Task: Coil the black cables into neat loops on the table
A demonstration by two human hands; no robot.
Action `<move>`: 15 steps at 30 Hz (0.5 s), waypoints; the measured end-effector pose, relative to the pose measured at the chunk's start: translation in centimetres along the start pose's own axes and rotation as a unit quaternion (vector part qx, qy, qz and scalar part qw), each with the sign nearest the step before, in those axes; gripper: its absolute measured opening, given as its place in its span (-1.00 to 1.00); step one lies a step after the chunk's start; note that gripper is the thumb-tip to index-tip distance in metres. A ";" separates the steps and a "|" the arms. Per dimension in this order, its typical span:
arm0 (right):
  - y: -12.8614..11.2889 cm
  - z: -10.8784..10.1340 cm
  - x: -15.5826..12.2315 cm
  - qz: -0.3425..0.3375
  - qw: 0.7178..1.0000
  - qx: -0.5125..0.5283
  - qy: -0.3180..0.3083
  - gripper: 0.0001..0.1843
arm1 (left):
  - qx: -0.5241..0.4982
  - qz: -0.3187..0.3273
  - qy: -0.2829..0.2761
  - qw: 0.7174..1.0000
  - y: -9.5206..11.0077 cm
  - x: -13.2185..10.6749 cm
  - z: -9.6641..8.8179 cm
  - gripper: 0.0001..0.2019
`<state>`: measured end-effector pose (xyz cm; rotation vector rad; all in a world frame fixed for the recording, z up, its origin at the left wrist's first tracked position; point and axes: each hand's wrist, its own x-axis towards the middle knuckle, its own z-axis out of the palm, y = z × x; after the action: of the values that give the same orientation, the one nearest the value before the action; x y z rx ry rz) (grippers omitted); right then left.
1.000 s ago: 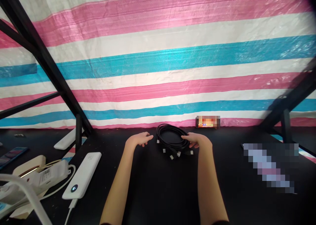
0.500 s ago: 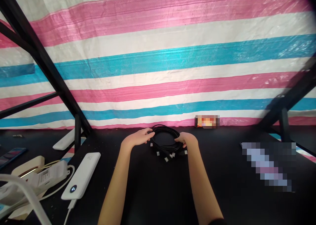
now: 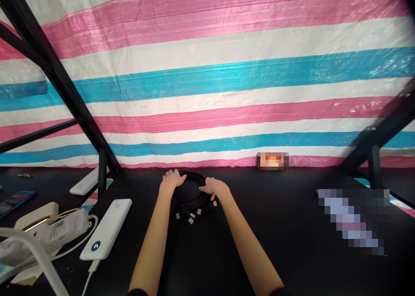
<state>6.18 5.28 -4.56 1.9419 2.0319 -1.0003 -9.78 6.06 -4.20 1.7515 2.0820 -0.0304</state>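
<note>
A coil of black cable [image 3: 191, 204] with several pale connector ends lies on the black tabletop [image 3: 207, 257], its ends toward me. My left hand [image 3: 171, 180] rests at the coil's far left edge, with fingers spread and the thumb reaching over the loops. On the opposite side, my right hand [image 3: 215, 187] has its thumb inside the ring and its fingers curled around the right edge. Part of the coil is hidden under both hands.
To the left are a white power bank [image 3: 106, 229] with a cable plugged in, a white power strip [image 3: 61, 226] and a phone [image 3: 16, 202]. Blurred items lie at the back [image 3: 272, 161] and right [image 3: 350, 222]. Black frame bars [image 3: 65, 84] flank a striped sheet [image 3: 207, 88].
The cable coil has shifted left and slightly nearer to me, together with both hands. My left hand's fingers are more spread than before.
</note>
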 end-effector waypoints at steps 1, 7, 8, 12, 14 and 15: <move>-0.4 0.2 -0.1 -0.004 1.000 -0.002 0.000 -0.47 | 0.015 -0.023 0.017 0.999 -0.1 0.4 0.4 -0.32; -0.4 0.6 0.2 -0.005 1.000 0.003 -0.029 -0.31 | 0.057 -0.100 0.101 0.988 -1.9 2.0 1.1 -0.32; -0.2 0.6 0.3 -0.001 0.999 0.014 -0.051 -0.26 | 0.054 -0.105 0.098 0.988 -2.4 2.2 1.1 -0.33; 0.0 0.8 0.5 0.028 0.992 0.045 -0.117 -0.05 | 0.022 -0.083 0.034 0.996 -4.2 3.3 1.2 -0.43; -0.2 1.1 0.6 0.040 0.992 0.046 -0.113 -0.01 | 0.008 -0.057 0.016 0.998 -4.6 3.8 1.4 -0.50; -0.3 1.2 0.7 0.042 0.992 0.046 -0.108 0.01 | 0.003 -0.046 0.014 0.999 -4.8 4.0 1.5 -0.53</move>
<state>5.41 5.18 -5.73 1.8529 1.8041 -1.2439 -14.35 8.45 -8.03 1.6662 2.1838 -0.0403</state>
